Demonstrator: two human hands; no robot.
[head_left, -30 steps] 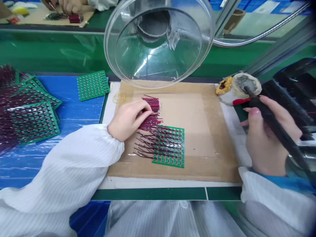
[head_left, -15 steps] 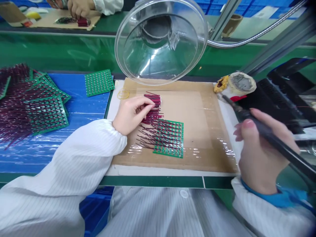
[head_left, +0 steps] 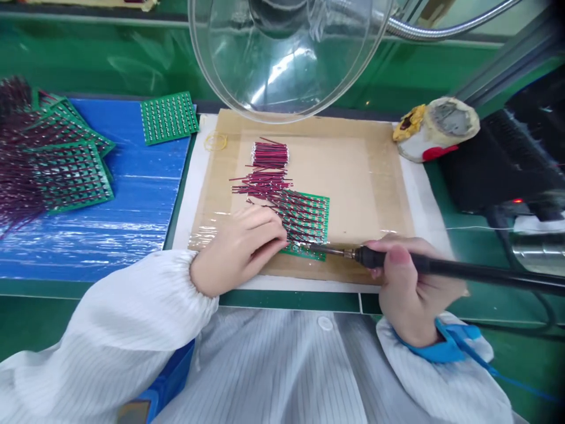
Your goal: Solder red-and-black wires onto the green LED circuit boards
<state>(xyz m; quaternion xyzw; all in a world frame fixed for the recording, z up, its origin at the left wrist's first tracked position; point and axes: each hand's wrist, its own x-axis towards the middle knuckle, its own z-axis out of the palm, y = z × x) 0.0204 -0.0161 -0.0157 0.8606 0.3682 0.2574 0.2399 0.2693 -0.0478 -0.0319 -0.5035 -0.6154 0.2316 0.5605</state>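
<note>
- right hand [head_left: 408,288] has swung in from the tip-cleaner stand, fist closed round the black soldering iron [head_left: 441,268], metal tip now at the near edge of the green circuit board [head_left: 309,227]. Looks like soldering has started.
- left hand [head_left: 238,247] has slid down off the loose wires, fingers curled, pinching a lead at the board's near-left corner.
- board sits on glossy taped cardboard [head_left: 375,188], bristling with thin maroon wires [head_left: 269,156].
- further back: crusty cleaner stand [head_left: 435,126], clear plastic dome [head_left: 286,53], more wired boards [head_left: 66,171] on blue sheet.

Single head-worn view, close, angled forward and down over the cardboard mat [head_left: 353,176].
</note>
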